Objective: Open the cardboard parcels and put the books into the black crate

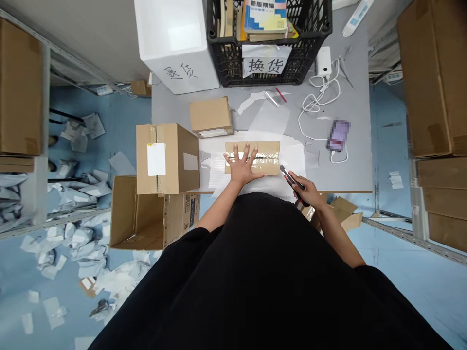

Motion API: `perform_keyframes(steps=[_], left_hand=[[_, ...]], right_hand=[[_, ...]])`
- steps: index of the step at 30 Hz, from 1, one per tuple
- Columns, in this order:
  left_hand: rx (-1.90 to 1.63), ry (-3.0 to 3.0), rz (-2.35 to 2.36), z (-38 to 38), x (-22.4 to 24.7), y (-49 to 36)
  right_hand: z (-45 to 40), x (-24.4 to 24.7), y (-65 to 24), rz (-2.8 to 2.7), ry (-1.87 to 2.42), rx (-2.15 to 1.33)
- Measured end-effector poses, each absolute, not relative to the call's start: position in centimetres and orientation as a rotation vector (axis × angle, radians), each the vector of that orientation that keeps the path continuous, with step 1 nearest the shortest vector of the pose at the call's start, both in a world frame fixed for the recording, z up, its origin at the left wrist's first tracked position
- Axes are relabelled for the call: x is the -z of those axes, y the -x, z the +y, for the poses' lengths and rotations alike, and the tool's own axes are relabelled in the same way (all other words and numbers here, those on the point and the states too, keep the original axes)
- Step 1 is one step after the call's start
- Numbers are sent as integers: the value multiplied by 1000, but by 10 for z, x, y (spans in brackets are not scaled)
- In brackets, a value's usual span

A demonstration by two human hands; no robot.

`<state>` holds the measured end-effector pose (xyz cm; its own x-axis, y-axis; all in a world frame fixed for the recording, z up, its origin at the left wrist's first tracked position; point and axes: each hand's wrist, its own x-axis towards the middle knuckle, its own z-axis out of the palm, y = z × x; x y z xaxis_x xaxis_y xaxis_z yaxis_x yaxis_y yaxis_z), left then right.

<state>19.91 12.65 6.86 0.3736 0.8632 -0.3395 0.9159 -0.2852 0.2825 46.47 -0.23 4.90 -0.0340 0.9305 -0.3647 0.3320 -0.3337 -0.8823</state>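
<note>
A small cardboard box [272, 167] lies on white wrapping sheets [292, 146] near the table's front edge, with clear tape along its middle. Spread flat on its top is my left hand [241, 170], fingers apart. My right hand [311, 193] is closed around a box cutter [292, 181] with a black and red handle. Its tip points at the right end of the small box; whether it touches the cardboard I cannot tell.
Two taped cartons, a larger one [188, 160] and a smaller one [209, 115], stand to the left. Behind are a white bin [175, 43] and a black crate [226, 63] of books. A phone [338, 135] with a white cable lies right. An open carton [136, 214] sits below the table's left side.
</note>
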Motion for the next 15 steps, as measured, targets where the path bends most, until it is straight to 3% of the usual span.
perform_keyframes(steps=[9, 15], left_hand=[[134, -2217, 1541, 126, -71, -196], [50, -2276, 1496, 122, -67, -189]], right_hand=[[-29, -29, -483, -1156, 1815, -1482], [-10, 31, -494, -1278, 2141, -942]])
